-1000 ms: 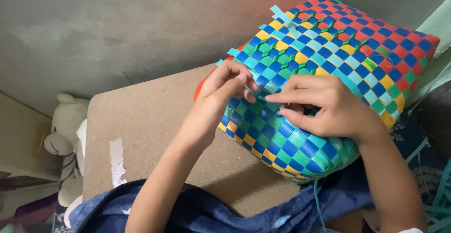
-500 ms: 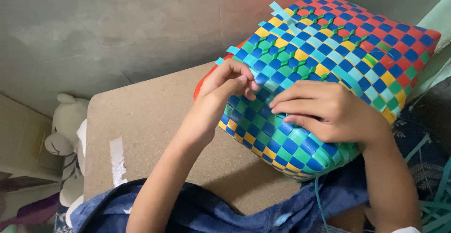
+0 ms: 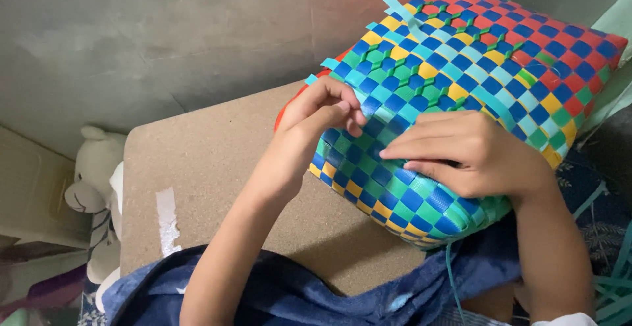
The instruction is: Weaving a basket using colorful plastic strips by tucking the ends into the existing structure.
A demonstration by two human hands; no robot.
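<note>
The woven basket consisted of flat plastic strips with a smooth, slightly glossy finish. The table presented a matt, grainy particle-board surface. The blue cloth appeared soft. The plush toy looked fuzzy.

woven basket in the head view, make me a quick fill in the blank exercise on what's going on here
1. The woven basket rests on a brown ____.
2. The right hand lies ____ on the weave.
3. The left hand pinches at the basket's ____ edge as seen in the picture.
4. A plush toy sits to the ____ of the board.

Missing words: board; flat; left; left
</note>
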